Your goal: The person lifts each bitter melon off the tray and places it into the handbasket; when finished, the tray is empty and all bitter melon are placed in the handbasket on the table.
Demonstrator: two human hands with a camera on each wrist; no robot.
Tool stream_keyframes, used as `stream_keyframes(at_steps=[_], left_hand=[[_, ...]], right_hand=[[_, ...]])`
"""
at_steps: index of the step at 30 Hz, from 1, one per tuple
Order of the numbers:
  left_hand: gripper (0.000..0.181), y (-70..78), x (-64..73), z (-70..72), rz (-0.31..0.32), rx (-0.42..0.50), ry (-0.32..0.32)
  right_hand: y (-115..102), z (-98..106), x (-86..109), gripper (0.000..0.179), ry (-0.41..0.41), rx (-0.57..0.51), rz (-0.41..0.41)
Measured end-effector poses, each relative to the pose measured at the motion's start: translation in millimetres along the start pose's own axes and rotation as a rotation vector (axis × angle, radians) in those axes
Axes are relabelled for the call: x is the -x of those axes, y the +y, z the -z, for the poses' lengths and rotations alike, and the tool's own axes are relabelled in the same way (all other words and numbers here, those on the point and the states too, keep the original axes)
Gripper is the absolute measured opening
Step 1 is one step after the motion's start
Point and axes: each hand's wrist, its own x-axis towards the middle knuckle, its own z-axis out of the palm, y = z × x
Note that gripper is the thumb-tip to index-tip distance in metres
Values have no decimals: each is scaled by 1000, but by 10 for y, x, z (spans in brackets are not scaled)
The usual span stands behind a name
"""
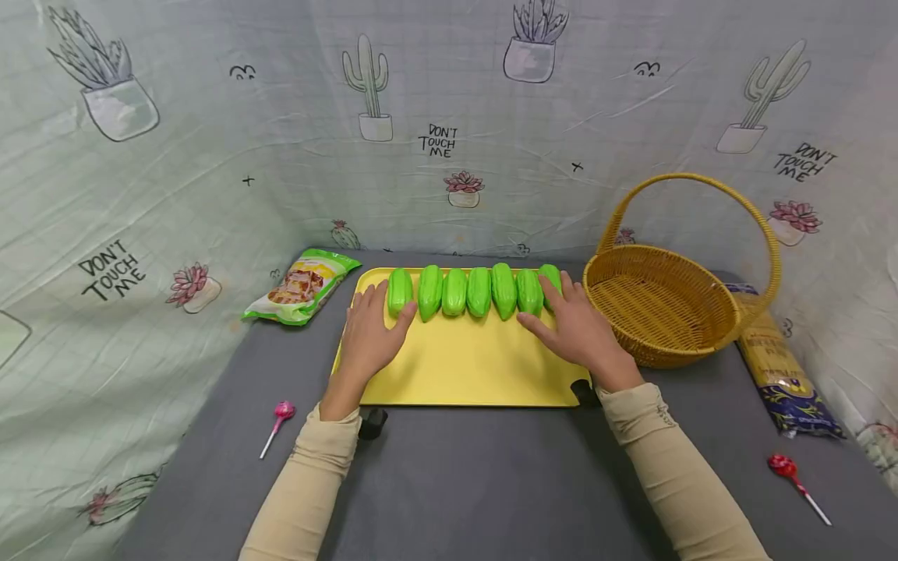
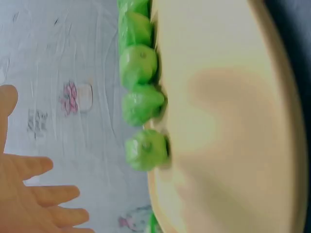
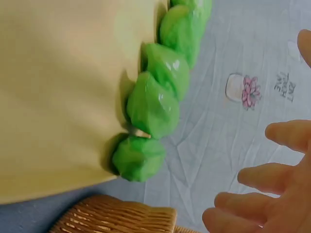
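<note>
Several bright green, ridged, cucumber-shaped vegetables [image 1: 479, 292] lie side by side in a row along the far edge of a yellow tray [image 1: 463, 366]. My left hand [image 1: 372, 331] is over the tray's left side, fingers spread, beside the leftmost vegetable [image 1: 400, 291]. Over the right side is my right hand [image 1: 578, 323], its fingers also spread and overlapping the rightmost vegetable [image 1: 550, 279] in the head view. Both wrist views show the fingers extended with nothing held, apart from the blunt ends of the green row [image 2: 146, 149].
A wicker basket [image 1: 659, 360] with a tall handle stands right of the tray, beside a spaghetti packet [image 1: 786, 366]. At the back left lies a green-and-white food bag [image 1: 303, 287]. A pink lollipop [image 1: 284, 411] and a red lollipop [image 1: 783, 466] lie nearer on the grey table [image 1: 477, 483].
</note>
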Motion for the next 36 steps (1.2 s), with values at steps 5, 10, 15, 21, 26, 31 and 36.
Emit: stream_keyframes(at_steps=[5,10,15,21,26,31,36], left_hand=[[90,-183,-133,-8,74,105,5],[90,-359,-289,30,134,179,27],[90,-492,-419,62,168,197,43],[91,-599,-496,33,211,252,48],[90,-715,-474,-39,266,293,59],[77,-791,-477,-112,267,322,123],[58,-873,-499,-120,294,345,202]], right_hand=[[94,109,-135,91,1,4,-2],[167,183,-325,92,15,12,-3],[235,167,-510,92,22,-39,-44],[299,106,-687,85,-5,-115,-135],[329,14,-789,83,-73,-162,-191],[345,-65,-863,80,-101,-136,-208],[315,-115,-1007,75,-100,-128,-197]])
